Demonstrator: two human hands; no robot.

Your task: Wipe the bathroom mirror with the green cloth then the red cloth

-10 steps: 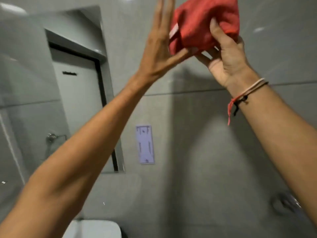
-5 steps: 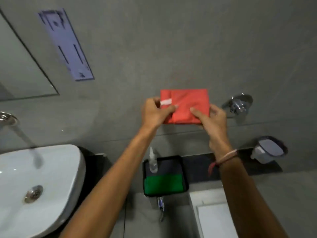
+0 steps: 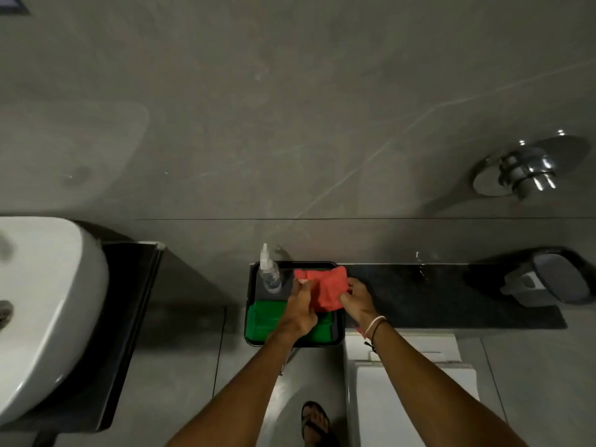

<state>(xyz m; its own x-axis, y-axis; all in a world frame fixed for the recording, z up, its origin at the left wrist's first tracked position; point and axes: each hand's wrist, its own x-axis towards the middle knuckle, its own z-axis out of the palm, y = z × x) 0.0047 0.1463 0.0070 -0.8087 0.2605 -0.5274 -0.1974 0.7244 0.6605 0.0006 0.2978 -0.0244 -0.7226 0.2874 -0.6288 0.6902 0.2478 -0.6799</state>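
red cloth held over the tray

both the left hand (image 3: 298,309) and right hand (image 3: 356,300) pinch the red cloth (image 3: 325,290) above the black tray (image 3: 250,304), green cloth (image 3: 263,319) lying at its near end; a careless drop could topple the spray bottle (image 3: 270,275) on the left.

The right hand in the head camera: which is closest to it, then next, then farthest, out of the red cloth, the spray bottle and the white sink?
1. Red cloth: held by the right hand.
2. Spray bottle: standing in the black tray, to the left.
3. White sink: far left.
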